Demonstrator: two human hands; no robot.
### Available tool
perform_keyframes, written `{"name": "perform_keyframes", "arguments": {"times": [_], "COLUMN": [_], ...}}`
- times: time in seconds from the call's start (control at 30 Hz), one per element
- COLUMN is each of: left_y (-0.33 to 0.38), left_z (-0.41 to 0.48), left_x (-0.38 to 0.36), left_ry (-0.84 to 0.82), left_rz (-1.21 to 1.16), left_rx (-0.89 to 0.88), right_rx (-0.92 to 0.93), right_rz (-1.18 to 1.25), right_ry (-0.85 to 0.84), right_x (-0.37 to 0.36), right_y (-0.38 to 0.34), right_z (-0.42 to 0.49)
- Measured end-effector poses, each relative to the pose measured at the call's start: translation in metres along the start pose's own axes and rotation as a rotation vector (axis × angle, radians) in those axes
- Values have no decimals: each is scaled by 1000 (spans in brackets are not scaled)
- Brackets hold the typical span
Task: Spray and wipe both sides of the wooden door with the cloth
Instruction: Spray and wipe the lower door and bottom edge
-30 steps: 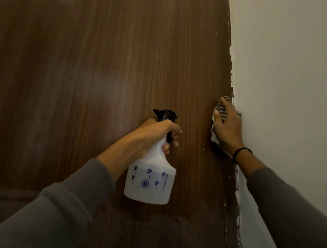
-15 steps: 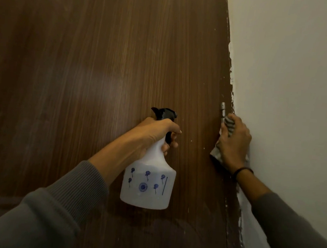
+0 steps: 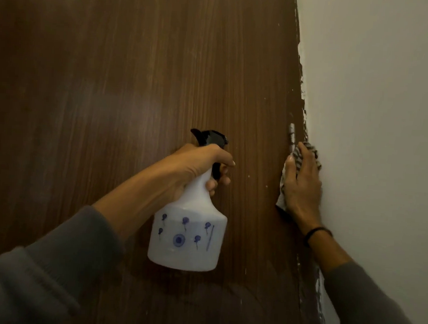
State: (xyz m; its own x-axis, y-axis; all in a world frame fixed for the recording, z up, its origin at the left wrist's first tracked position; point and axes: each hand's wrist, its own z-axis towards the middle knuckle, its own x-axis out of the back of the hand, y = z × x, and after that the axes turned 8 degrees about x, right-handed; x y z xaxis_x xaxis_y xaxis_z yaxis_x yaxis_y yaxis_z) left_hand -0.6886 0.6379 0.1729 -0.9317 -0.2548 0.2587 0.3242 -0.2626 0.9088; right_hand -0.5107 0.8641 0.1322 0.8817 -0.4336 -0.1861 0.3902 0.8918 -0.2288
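The dark brown wooden door (image 3: 112, 93) fills the left and middle of the view. My left hand (image 3: 197, 168) grips the neck of a white spray bottle (image 3: 188, 238) with a black nozzle and blue flower marks, held close to the door. My right hand (image 3: 301, 184) presses a striped grey-and-white cloth (image 3: 297, 158) flat against the door's right edge, fingers straight and pointing up. Most of the cloth is hidden under the hand.
A white wall (image 3: 373, 121) meets the door along its right edge, with ragged paint along the seam. A small metal hinge (image 3: 291, 132) shows on the edge just above the cloth. A black band sits on my right wrist.
My right hand slid the cloth down the door edge, uncovering the hinge, then straightened its fingers and moved slightly up. The spray bottle stayed almost still.
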Motion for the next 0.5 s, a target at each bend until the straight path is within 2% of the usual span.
{"name": "perform_keyframes", "arguments": {"times": [0.17, 0.27, 0.5], "left_y": [0, -2, -3], "left_z": [3, 0, -4], "left_x": [1, 0, 0], "left_ry": [6, 14, -3], "left_rz": [37, 21, -14], "left_rx": [0, -4, -4], "right_rx": [-43, -116, -109], "right_rz": [-24, -26, -5], "right_ry": [-28, -59, -34], "right_x": [23, 29, 13], "right_y": [22, 21, -6], "right_z": [-107, -130, -48]}}
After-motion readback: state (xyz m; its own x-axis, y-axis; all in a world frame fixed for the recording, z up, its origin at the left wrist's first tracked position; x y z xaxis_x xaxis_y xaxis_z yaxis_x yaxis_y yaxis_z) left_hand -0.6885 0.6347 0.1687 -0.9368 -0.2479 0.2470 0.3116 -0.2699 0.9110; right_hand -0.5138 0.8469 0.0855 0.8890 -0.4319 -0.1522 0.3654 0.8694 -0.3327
